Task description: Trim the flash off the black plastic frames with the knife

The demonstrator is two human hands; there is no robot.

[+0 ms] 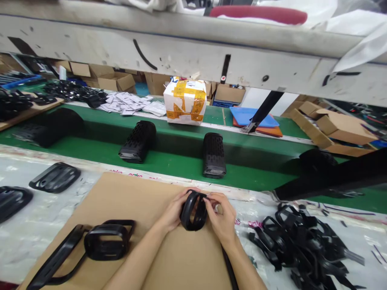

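Both my hands hold a black plastic ring-shaped frame (193, 210) upright over a sheet of brown cardboard (127, 201). My left hand (173, 209) wraps round its left side, fingers curled over the rim. Pinching the frame's upper right edge with thumb and forefinger is my right hand (222, 217). A similar black frame (105, 240) lies flat on the cardboard at the lower left, stacked on a longer black frame (57, 257).
A heap of black plastic frames (305, 245) lies at the right. Two black perforated housings (137, 141) (214, 155) sit on the green conveyor belt (169, 163). A taped white box (185, 100) stands beyond. Black covers (55, 177) lie at the left.
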